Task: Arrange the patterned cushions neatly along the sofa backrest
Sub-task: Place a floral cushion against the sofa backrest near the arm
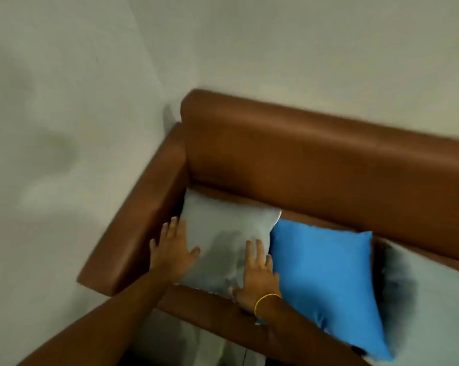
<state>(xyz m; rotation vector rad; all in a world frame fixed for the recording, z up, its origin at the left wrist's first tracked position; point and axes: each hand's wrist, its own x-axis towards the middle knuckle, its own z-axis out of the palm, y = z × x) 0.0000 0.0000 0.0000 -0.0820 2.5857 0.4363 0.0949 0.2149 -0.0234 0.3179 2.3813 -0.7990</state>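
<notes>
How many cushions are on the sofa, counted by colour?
Grey cushions: 2, the grey cushion under the hands and the grey cushion at the right edge
Blue cushions: 1, the blue cushion
Total: 3

Grey cushion (223,233) flat in sofa corner, blue cushion (326,281) beside, another grey cushion (431,307) rightmost.

You won't find any readable text here, honestly: no labels, brands, numbers or signs on anything, and it's all pretty blurry.
</notes>
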